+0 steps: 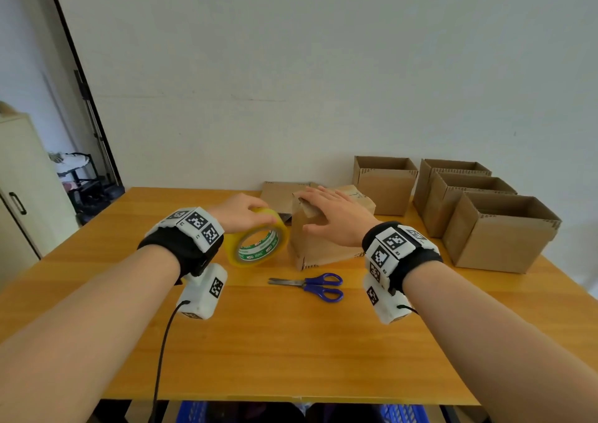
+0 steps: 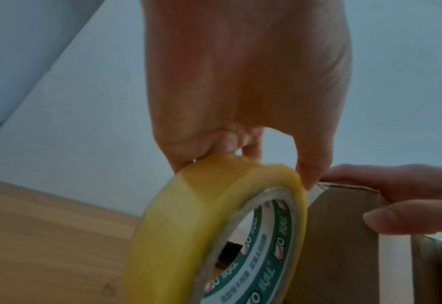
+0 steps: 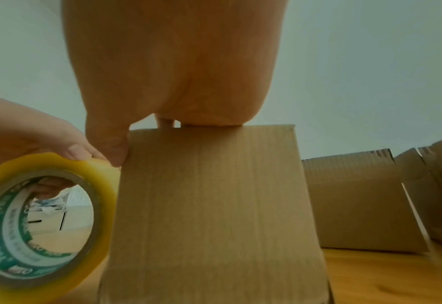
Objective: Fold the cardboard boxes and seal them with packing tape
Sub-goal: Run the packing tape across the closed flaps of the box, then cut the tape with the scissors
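Note:
A small brown cardboard box (image 1: 318,244) stands on the wooden table (image 1: 259,341), flaps folded shut on top. My right hand (image 1: 333,210) lies flat on its top with straight fingers, thumb against the near side (image 3: 214,205). My left hand (image 1: 242,212) grips a yellow roll of packing tape (image 1: 259,243) by its upper rim, upright and just left of the box. In the left wrist view the roll (image 2: 214,226) hangs from my fingers, close to the box's top corner (image 2: 344,205). In the right wrist view the tape roll (image 3: 40,222) sits left of the box.
Blue-handled scissors (image 1: 314,285) lie on the table in front of the box. Several open cardboard boxes (image 1: 498,231) stand at the back right. Flattened cardboard (image 1: 278,194) lies behind the held box. A cabinet (image 1: 19,196) stands left of the table.

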